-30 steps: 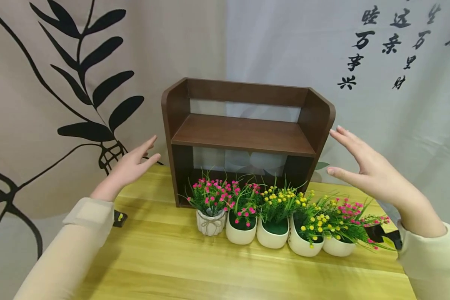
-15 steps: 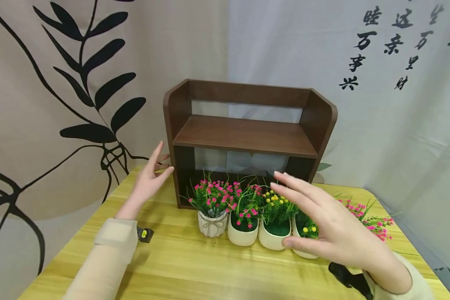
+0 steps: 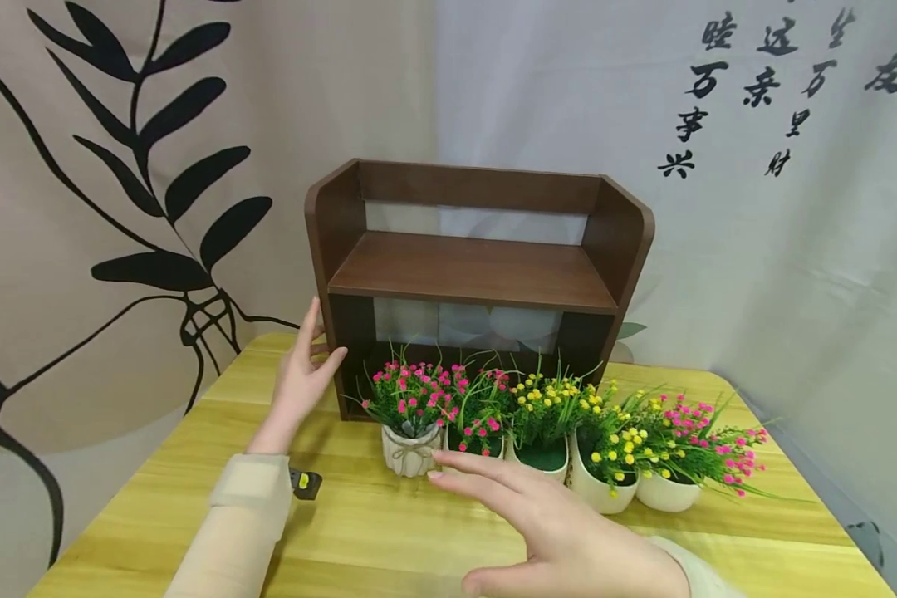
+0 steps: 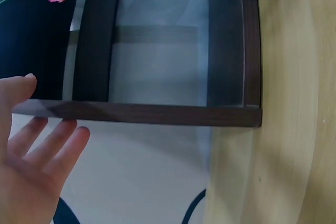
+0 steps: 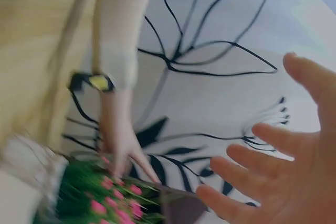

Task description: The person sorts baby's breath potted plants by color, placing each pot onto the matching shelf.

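A dark brown wooden two-tier desk shelf (image 3: 478, 274) is standing at the back edge of a yellow wood-grain table (image 3: 359, 531), hard against a printed fabric backdrop (image 3: 120, 183). The left hand (image 3: 302, 378) is resting flat against the shelf's left side panel, fingers straight and together, thumb lying along the panel's front edge; it is pressing rather than clasping, with nothing curled round the wood. In the left wrist view the same hand (image 4: 31, 166) is lying beside the dark panel edge with its fingers extended.

The right hand (image 3: 561, 531) is hovering low over the front of the table, fingers spread and straight, holding nothing, its fingertips pointing toward a row of five small white pots of pink and yellow artificial flowers (image 3: 538, 423) lined up just in front of the shelf's lower opening. The right wrist view is blurred but is showing an open palm (image 5: 283, 156).

The risks, as I judge them: with only one flat palm on one side, the shelf is unlikely to be steadied, and a push could skew it along the back edge into the backdrop. The pots are standing touching one another, so a sweeping right hand could knock the leftmost rope-tied pot (image 3: 411, 448) and topple its neighbours, or snag the thin stems.
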### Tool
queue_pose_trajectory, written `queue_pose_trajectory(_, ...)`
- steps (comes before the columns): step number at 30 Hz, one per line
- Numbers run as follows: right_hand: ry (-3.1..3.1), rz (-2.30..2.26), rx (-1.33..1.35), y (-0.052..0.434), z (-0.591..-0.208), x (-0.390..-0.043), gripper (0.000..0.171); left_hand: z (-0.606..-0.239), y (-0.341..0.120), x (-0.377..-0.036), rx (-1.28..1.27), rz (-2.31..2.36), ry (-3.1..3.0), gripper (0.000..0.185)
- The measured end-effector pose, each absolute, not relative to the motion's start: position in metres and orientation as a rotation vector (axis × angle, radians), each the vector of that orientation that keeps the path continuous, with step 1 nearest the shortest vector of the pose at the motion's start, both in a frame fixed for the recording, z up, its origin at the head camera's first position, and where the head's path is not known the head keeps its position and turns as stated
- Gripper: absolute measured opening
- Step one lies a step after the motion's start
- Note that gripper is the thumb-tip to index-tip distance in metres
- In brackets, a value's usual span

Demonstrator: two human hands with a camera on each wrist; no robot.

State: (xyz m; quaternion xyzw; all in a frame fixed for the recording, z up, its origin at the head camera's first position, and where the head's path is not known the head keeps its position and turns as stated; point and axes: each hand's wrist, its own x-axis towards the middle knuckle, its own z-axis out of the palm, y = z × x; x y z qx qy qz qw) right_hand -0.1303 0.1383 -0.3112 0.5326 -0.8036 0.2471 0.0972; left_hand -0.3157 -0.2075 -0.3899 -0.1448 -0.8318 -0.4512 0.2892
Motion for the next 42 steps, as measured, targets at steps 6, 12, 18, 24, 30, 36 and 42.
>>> queue_pose_trajectory(6, -2.48, 0.847, 1.557, 0.121, -0.338, -0.137, 0.078, -0.396, -0.204, -0.318, -0.323, -1.061, -2.185, 0.088)
queue_pose_trajectory(12, -2.596, 1.057, 1.454, 0.112, -0.357, -0.143, 0.08, -0.398, -0.201, -0.321, -0.315, -1.002, -2.13, 0.087)
queue_pose_trajectory(18, -2.576, 1.212, 1.353, 0.104, -0.382, -0.156, 0.084, -0.403, -0.198, -0.322, -0.322, -0.979, -2.114, 0.083)
queue_pose_trajectory(24, -2.544, 1.543, 1.234, 0.097, -0.403, -0.166, 0.087, -0.403, -0.198, -0.321, -0.322, -0.975, -2.102, 0.081)
queue_pose_trajectory(30, -2.57, 1.81, 1.051, 0.086, -0.413, -0.176, 0.09, -0.4, -0.198, -0.322, -0.338, -0.967, -2.126, 0.081)
queue_pose_trajectory(36, -2.556, 2.025, 0.965, 0.075, -0.417, -0.188, 0.093, -0.404, -0.2, -0.325, -0.328, -0.955, -2.117, 0.082)
queue_pose_trajectory(42, -2.538, 2.107, 0.89, 0.071, -0.416, -0.195, 0.094, -0.404, -0.2, -0.324, -0.334, -0.953, -2.095, 0.083)
